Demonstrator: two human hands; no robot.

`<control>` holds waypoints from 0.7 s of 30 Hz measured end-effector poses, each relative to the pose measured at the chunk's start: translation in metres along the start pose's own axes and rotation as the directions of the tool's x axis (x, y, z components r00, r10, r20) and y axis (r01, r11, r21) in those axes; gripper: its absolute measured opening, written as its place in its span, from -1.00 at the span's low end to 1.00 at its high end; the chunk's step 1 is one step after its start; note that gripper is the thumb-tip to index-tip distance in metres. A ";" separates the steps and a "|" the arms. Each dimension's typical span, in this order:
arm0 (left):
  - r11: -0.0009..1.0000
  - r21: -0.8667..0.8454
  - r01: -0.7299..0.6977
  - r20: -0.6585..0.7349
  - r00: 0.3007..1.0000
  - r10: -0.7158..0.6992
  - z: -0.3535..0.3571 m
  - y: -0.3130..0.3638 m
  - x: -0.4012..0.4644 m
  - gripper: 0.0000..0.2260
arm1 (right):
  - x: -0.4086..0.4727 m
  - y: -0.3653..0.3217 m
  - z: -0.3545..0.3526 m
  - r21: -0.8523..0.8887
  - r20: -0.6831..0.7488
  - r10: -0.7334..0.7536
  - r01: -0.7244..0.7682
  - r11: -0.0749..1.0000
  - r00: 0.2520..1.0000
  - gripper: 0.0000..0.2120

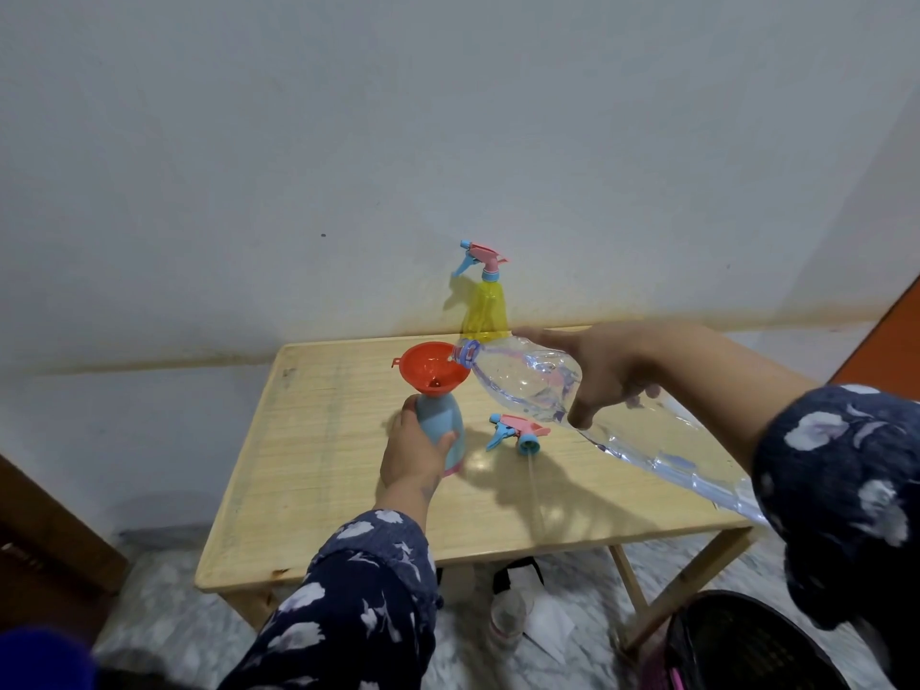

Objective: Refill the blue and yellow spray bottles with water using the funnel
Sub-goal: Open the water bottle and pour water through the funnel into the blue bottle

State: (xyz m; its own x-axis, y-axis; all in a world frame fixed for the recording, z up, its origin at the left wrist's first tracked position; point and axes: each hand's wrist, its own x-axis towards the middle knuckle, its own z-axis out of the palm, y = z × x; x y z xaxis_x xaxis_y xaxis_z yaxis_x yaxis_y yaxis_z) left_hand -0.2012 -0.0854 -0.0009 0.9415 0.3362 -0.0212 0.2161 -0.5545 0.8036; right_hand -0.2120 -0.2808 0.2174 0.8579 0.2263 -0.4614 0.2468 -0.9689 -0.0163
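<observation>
The blue spray bottle (444, 425) stands on the wooden table (318, 440) with its top off and an orange funnel (432, 368) set in its neck. My left hand (410, 453) grips the bottle's body. My right hand (600, 371) holds a large clear water bottle (527, 378) tipped leftward, its mouth at the funnel's rim. A pink and blue spray head (517, 433) lies on the table just right of the blue bottle, its tube pointing toward me. At the table's back edge by the wall stands the yellow spray bottle (485, 311), spray head still on.
The small table is pushed against a white wall. Under it on the marble floor stand a clear plastic bottle (508, 622) and a dark object. A black mesh basket (742, 644) sits at the lower right, and dark wooden furniture (45, 555) is at the left.
</observation>
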 end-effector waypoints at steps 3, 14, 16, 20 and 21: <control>1.000 0.003 -0.006 -0.002 1.000 0.006 0.000 0.000 0.000 -0.45 | 0.000 -0.001 0.000 -0.012 0.004 0.001 -0.001 1.000 1.000 0.06; 1.000 -0.002 0.000 0.001 1.000 0.000 0.000 -0.001 0.001 -0.44 | 0.004 0.002 0.002 0.027 0.019 -0.015 0.014 1.000 1.000 0.05; 1.000 0.008 -0.003 0.002 1.000 0.003 0.000 -0.001 0.001 -0.43 | 0.005 0.004 0.004 0.046 -0.003 -0.026 0.026 0.999 1.000 0.05; 1.000 0.010 -0.003 0.005 1.000 0.003 0.000 -0.001 0.000 -0.43 | 0.012 0.011 0.020 0.082 -0.067 -0.069 0.074 0.994 0.995 0.07; 1.000 0.009 -0.004 0.004 1.000 0.004 0.000 -0.002 0.000 -0.43 | 0.015 0.013 0.026 0.103 -0.089 -0.081 0.090 0.991 0.993 0.08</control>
State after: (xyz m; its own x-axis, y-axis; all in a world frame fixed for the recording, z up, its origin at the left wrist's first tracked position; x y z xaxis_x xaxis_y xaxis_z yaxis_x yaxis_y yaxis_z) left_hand -0.2013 -0.0842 -0.0023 0.9434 0.3311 -0.0201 0.2146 -0.5629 0.7981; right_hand -0.2073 -0.2928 0.1872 0.8717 0.3118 -0.3780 0.2751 -0.9498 -0.1490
